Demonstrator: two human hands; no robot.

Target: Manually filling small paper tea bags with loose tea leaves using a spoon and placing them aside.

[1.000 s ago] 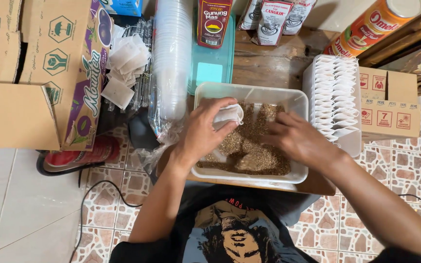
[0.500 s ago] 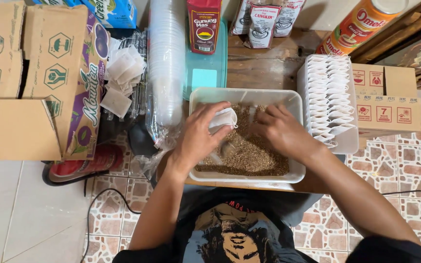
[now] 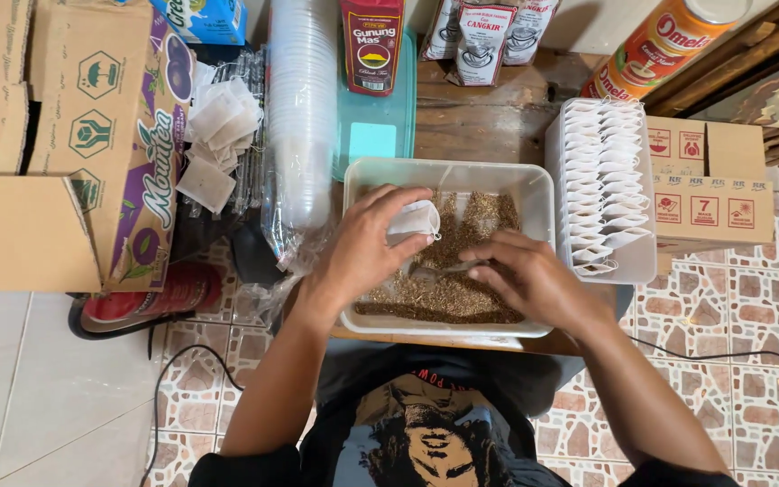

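Note:
A pale plastic tub [image 3: 539, 185] on a low wooden table holds loose brown tea leaves [image 3: 444, 293]. My left hand [image 3: 362, 248] is over the tub's left side, fingers closed on a small white filter bag [image 3: 413, 219]. My right hand [image 3: 534, 280] hovers low over the leaves on the right, holding a thin spoon [image 3: 448, 268] whose tip points left toward the bag.
A white rack of empty filter bags [image 3: 601, 185] stands right of the tub. Left of it lies a sleeve of stacked clear cups [image 3: 301, 117], loose filter bags [image 3: 214, 135] and open cardboard boxes [image 3: 47, 144]. Red and white packets [image 3: 371, 41] and an orange can [image 3: 655, 41] sit behind.
My right hand has drawn back toward me and lowered to the leaves with the spoon. The left hand keeps the bag in about the same place.

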